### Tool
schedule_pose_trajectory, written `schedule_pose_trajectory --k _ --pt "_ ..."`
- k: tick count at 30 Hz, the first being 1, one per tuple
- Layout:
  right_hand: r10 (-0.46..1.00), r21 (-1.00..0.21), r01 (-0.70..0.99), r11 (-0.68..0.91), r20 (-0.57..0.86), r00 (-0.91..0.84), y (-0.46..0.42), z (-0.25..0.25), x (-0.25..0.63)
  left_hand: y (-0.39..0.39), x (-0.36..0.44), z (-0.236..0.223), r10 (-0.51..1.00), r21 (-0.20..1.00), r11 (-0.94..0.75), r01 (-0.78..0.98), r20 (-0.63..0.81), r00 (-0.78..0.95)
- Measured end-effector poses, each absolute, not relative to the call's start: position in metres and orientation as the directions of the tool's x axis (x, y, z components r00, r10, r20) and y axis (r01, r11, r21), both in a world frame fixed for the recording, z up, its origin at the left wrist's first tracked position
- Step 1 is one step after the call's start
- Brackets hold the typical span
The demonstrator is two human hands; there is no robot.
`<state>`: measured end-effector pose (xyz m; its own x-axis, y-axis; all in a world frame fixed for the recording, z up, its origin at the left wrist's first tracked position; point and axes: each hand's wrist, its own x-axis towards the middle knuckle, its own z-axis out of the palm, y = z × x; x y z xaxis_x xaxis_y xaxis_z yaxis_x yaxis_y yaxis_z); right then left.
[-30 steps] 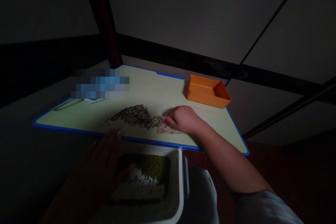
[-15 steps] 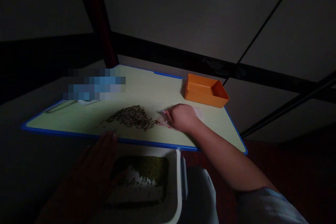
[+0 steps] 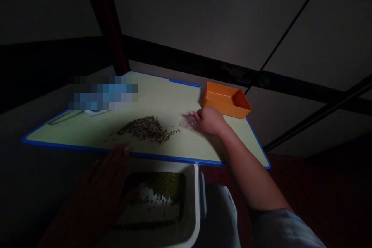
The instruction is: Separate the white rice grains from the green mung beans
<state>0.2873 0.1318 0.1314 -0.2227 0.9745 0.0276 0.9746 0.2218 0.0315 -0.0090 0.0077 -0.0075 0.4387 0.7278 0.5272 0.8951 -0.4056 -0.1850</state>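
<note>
My right hand [image 3: 212,121] is closed over the board, its fingers around what looks like a thin see-through plastic bag [image 3: 190,124], slightly blurred. To its left, a loose heap of small dark and green beans [image 3: 143,128] lies on the pale folding table [image 3: 162,99] with a blue edge. In deep shadow, my left hand [image 3: 109,174] rests with fingers stretched out, near the table's front edge and over the left side of a white tub [image 3: 197,201]. Inside the tub lie many small green beans [image 3: 170,184], mostly toward its far right corner.
An orange box [image 3: 223,104] with an open top stands at the table's back right. At the back left, a blurred-out blue patch [image 3: 107,97] covers something on a white base. A wall and dark cabinet panels rise behind the table.
My right hand has moved away from the bean heap, up and to the right toward the orange box, carrying the plastic bag. A few loose beans now show at the heap's right edge.
</note>
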Motion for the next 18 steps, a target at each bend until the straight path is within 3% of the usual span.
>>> schedule_pose_trajectory --k 4,18 --pt "0.978 0.036 0.978 0.206 -0.028 -0.205 0.131 0.128 0.285 0.007 -0.009 -0.007 0.733 -0.180 -0.403 0.897 0.523 0.434" --pt "0.955 -0.022 0.955 0.295 0.025 -0.295 0.124 0.125 0.274 0.010 -0.008 -0.007 0.699 -0.180 -0.410 0.894 0.567 0.435"
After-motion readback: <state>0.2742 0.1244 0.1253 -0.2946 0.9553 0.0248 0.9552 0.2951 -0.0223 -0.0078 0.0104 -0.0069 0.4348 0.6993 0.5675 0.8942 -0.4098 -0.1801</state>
